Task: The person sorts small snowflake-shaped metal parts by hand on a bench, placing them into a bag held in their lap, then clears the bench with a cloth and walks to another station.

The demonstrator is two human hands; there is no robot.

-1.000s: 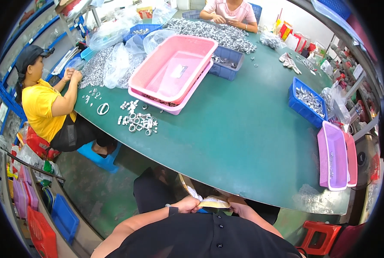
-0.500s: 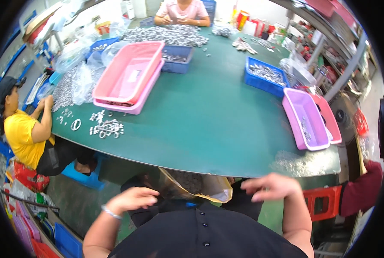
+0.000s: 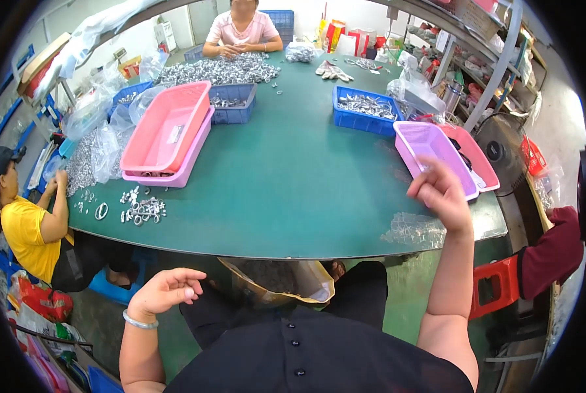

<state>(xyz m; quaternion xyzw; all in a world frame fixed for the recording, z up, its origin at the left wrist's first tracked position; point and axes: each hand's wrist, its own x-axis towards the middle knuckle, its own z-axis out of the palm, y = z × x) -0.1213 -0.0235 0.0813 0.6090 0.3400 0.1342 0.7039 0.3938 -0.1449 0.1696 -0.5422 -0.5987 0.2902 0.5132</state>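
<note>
My right hand (image 3: 442, 193) is raised over the near end of a purple plastic basket (image 3: 419, 152) at the table's right edge. Its fingers are loosely bent and apart, and I see nothing held in them. The hand hides part of the basket. A pink basket (image 3: 491, 171) stands right behind the purple one. My left hand (image 3: 168, 291), with a bracelet at the wrist, hangs in front of the table edge, fingers loosely stretched and holding nothing. Closest to it is an open yellow-edged sack (image 3: 283, 278) between my knees, dark inside.
Small metal rings (image 3: 143, 208) lie on the green table (image 3: 280, 190). Stacked pink baskets (image 3: 167, 131) stand left, near a blue bin (image 3: 234, 108); another blue bin (image 3: 365, 108) of metal parts stands right. Two people sit at the table's left and far sides. A red stool (image 3: 493, 288) is at right.
My right hand has risen forward from the table's front edge to over the purple basket. My left hand has shifted slightly left. The view has turned a little to the right.
</note>
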